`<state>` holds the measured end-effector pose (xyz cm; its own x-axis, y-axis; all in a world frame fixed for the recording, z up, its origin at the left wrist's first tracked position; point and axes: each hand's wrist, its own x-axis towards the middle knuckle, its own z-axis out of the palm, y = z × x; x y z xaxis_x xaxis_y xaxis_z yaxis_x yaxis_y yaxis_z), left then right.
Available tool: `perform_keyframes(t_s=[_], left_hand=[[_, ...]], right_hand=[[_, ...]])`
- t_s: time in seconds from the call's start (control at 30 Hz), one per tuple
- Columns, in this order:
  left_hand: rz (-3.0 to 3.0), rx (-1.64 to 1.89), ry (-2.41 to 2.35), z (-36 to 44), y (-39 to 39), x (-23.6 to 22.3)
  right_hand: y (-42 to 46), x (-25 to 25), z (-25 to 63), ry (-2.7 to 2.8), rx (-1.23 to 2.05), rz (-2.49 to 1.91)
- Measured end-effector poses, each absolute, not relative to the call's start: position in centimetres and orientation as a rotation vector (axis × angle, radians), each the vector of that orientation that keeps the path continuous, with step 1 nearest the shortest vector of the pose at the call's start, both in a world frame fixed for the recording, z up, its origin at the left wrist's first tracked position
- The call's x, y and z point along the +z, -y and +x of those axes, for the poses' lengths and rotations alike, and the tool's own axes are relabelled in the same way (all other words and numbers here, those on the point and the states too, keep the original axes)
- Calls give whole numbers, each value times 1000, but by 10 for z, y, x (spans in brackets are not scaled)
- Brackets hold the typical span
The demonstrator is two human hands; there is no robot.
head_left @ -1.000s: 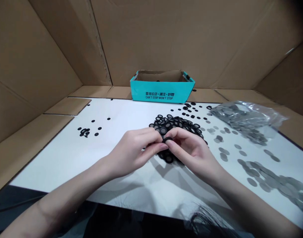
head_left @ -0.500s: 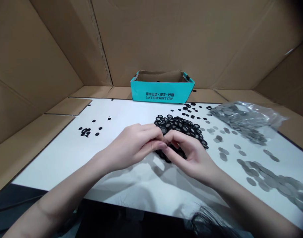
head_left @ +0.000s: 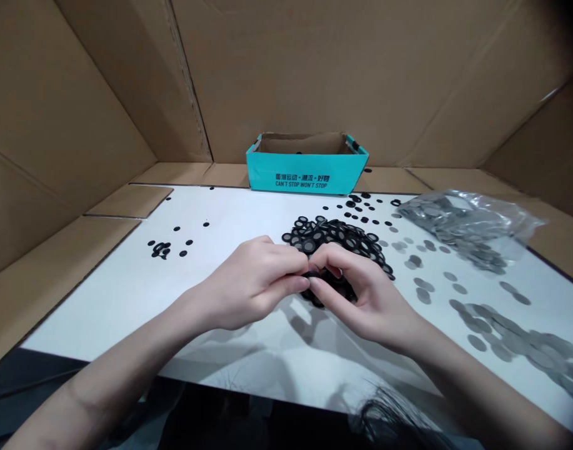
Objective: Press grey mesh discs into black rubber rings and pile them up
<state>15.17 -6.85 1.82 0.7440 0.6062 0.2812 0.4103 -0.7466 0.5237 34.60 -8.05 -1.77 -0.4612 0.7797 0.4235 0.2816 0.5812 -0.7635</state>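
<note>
My left hand (head_left: 262,278) and my right hand (head_left: 361,290) meet just in front of a heap of black rings (head_left: 349,234), many with grey centres. Thumb and fingers of each hand are pinched, tips almost touching. A small dark edge shows between the fingertips, probably part of a black ring, but the fingers cover most of it. Grey round discs (head_left: 497,325) lie scattered on the white table to the right of my right hand. The near part of the heap is hidden behind my hands.
A turquoise box (head_left: 307,172) stands at the back. A clear plastic bag (head_left: 455,215) of grey discs lies at the right. Loose black pieces (head_left: 162,249) are spread at the left and below the box. Cardboard walls (head_left: 342,69) enclose the table (head_left: 127,306).
My left hand's thumb and fingers have shifted slightly down and left, uncovering a few rings at the heap's left edge. The fingertips remain together.
</note>
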Motion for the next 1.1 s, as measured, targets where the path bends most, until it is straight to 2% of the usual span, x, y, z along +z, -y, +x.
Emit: perform_keyframes(t_s=[0.33,0.87,1.03,1.1], left_hand=[[2546,723,-868,152,69,12],[2678,809,-921,153,65,14],[2603,953,-1184,134,58,19],[2569,904,-1364,118,53,25]], right_hand=[[80,-20,343,1902,876,-955],[81,-21,344,2057,651,-882],[71,-15,356,2020,418,-1042],[64,-15,364,1996,297,-1110]])
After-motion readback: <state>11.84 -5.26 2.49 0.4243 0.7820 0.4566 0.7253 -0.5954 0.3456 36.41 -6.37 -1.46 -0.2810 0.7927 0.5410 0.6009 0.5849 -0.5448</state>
